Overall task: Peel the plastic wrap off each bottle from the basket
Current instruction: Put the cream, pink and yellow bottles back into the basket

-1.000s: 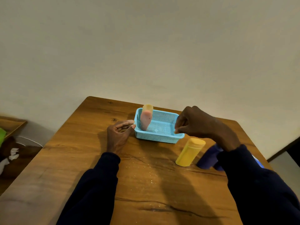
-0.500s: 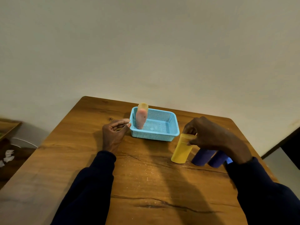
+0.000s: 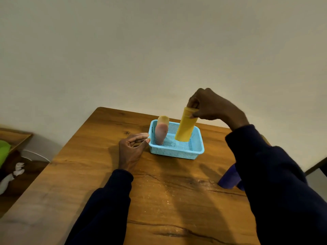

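Observation:
A light blue mesh basket [image 3: 177,152] sits on the wooden table [image 3: 88,174]. Inside it, at the left end, a pink bottle [image 3: 161,132] with a tan cap stands upright. My right hand [image 3: 210,105] grips the top of a yellow bottle [image 3: 185,127], whose base is inside the basket on the right. My left hand [image 3: 131,149] rests on the table, fingertips touching the basket's left rim, holding nothing. A purple bottle [image 3: 228,179] lies on the table at the right, mostly hidden behind my right sleeve.
The table's far edge meets a plain wall. Left of the table, lower down, there is a wooden ledge with a green object [image 3: 3,151] and white scraps [image 3: 10,174] on the floor.
My right hand took hold of the yellow bottle that stood on the table right of the basket and lifted it into the basket. My left hand stayed at the basket's left rim.

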